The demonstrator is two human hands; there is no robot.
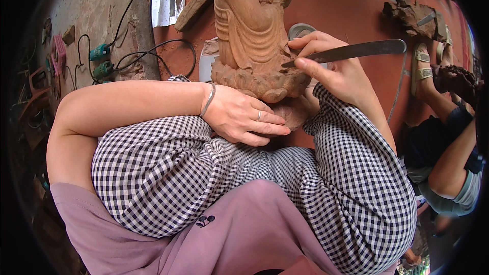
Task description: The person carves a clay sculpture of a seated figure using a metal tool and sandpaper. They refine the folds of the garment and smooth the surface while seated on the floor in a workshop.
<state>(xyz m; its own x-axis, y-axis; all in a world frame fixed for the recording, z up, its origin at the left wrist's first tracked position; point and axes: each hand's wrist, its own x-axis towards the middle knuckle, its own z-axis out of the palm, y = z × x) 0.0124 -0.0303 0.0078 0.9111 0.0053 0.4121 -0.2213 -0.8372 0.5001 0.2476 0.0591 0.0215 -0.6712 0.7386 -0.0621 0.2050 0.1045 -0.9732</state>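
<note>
While the statue (249,35) rises upright ahead, our right hand (347,77) grips a knife (359,50) at its right side, our left hand (239,116) lying open below.

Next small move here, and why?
Probably a short, light stroke with the dark tool: the right hand pinches it with its narrow tip at the seated figure's lower edge, near the petalled base, while the left hand lies just below that base.

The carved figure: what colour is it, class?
Warm brown; the carved figure shows in the head view.
</note>
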